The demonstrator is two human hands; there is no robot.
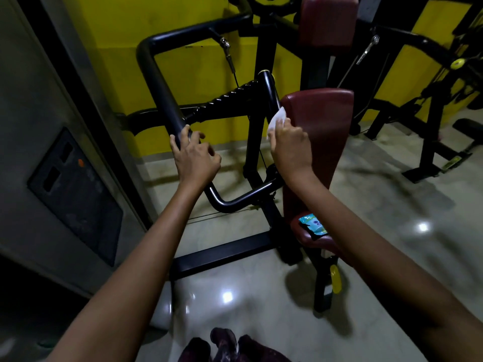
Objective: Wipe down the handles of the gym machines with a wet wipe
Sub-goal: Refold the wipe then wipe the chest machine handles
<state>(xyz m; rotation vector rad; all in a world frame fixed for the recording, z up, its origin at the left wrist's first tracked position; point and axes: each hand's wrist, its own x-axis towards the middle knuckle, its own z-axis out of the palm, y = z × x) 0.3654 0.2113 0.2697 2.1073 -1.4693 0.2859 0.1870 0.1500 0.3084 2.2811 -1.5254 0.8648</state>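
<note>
A black gym machine stands before a yellow wall. Its thick padded handle bar (159, 92) runs down on the left, and my left hand (194, 155) rests on its lower end with fingers curled loosely around it. A thinner glossy black handle (269, 87) rises at centre beside the maroon back pad (321, 126). My right hand (290, 145) holds a white wet wipe (277, 121) wrapped against the lower part of that thin handle. A blue wet-wipe packet (312, 226) lies on the maroon seat, partly hidden by my right forearm.
A grey panel (75, 189) with a dark plate stands close on the left. A steel cable with a clip (227, 53) hangs behind the bars. Another black machine (431, 105) stands at the right. The glossy tiled floor (392, 218) spreads out below.
</note>
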